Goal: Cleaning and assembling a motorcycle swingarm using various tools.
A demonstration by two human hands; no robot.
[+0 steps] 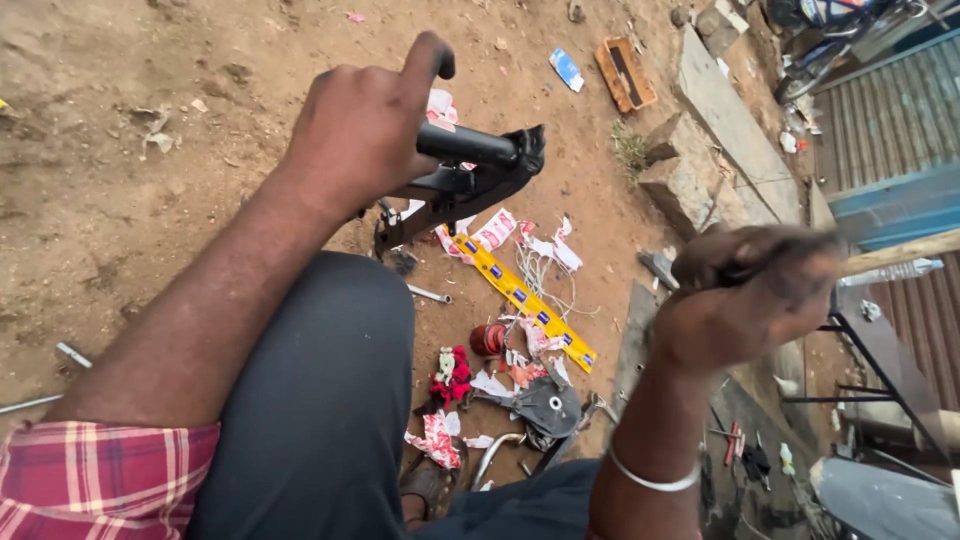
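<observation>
Black metal frame (470, 175) sits under my left hand (365, 125), fingers wrapped around its tube. I see my right hand (755, 295) fisted on a wooden handle (900, 252).

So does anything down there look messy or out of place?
Yes. Torn red-and-white wrappers and a yellow strip lie scattered over the dirt ground, mixed with loose metal parts beside the person's knee.

The right hand (750, 300) was motion-blurred, its grip on the pale wooden handle (900, 252) unclear. Beyond that hand, the handle ran off the picture's right edge.
</observation>
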